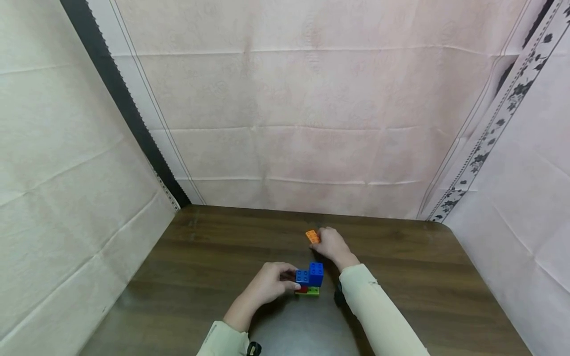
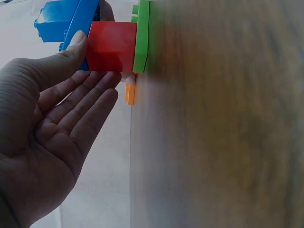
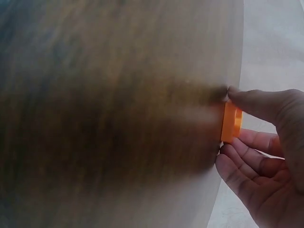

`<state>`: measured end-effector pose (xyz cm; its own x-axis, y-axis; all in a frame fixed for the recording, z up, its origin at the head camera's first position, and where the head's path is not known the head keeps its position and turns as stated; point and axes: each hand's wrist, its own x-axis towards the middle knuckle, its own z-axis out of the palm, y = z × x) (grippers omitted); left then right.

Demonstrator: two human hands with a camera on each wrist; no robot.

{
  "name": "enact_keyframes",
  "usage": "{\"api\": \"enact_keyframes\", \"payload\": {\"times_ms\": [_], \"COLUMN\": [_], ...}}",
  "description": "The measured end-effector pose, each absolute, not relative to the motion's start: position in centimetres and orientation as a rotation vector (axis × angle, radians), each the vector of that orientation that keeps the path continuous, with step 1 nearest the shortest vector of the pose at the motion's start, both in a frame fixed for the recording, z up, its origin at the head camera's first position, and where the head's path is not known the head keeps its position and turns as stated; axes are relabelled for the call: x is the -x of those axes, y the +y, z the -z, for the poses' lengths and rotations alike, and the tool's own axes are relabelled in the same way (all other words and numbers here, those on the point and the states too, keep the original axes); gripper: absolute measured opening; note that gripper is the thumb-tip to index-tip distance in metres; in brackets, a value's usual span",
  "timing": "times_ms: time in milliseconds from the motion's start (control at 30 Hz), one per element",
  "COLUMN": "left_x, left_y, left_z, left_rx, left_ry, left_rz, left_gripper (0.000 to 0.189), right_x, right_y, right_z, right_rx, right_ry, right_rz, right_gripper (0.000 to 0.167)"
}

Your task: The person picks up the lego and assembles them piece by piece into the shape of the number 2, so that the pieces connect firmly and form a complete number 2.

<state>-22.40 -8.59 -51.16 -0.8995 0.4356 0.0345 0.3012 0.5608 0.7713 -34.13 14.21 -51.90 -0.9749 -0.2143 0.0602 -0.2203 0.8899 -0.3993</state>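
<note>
A stack of toy building bricks stands on the table near its middle in the head view. A green plate lies at the bottom, a red brick sits on it, then a flat blue brick, and a taller blue brick tops the right side. My left hand pinches the stack from the left, thumb at the flat blue brick and fingers partly hidden behind. Farther back, my right hand pinches a flat orange brick between thumb and fingers, close over the tabletop.
The brown wooden table ends at a pale cloth wall behind the hands. More cloth hangs along the left side and the right side. The right forearm's sleeve passes to the right of the stack.
</note>
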Motion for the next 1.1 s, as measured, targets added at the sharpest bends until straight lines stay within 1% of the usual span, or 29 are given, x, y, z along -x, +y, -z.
{"api": "enact_keyframes", "payload": {"times_ms": [300, 567, 833, 1100], "left_x": [22.3, 22.2, 22.3, 22.3], "left_y": [-8.5, -8.6, -8.6, -8.7], "left_z": [50.9, 51.0, 51.0, 51.0], "left_rx": [-0.608, -0.619, -0.61, -0.633], "left_ry": [2.622, 2.624, 2.614, 2.628], "left_rz": [-1.252, -1.25, -1.247, -1.233], "left_gripper": [0.027, 0.026, 0.027, 0.028], "right_x": [33.9, 33.5, 33.4, 32.5], "right_y": [14.1, 13.8, 14.1, 14.6], "right_z": [51.7, 51.7, 51.7, 50.9], "right_rx": [-0.325, -0.388, -0.35, -0.41], "right_ry": [-3.074, -3.058, -3.089, -3.019], "right_rz": [-0.654, -0.635, -0.717, -0.774], "right_gripper": [0.033, 0.037, 0.04, 0.042]}}
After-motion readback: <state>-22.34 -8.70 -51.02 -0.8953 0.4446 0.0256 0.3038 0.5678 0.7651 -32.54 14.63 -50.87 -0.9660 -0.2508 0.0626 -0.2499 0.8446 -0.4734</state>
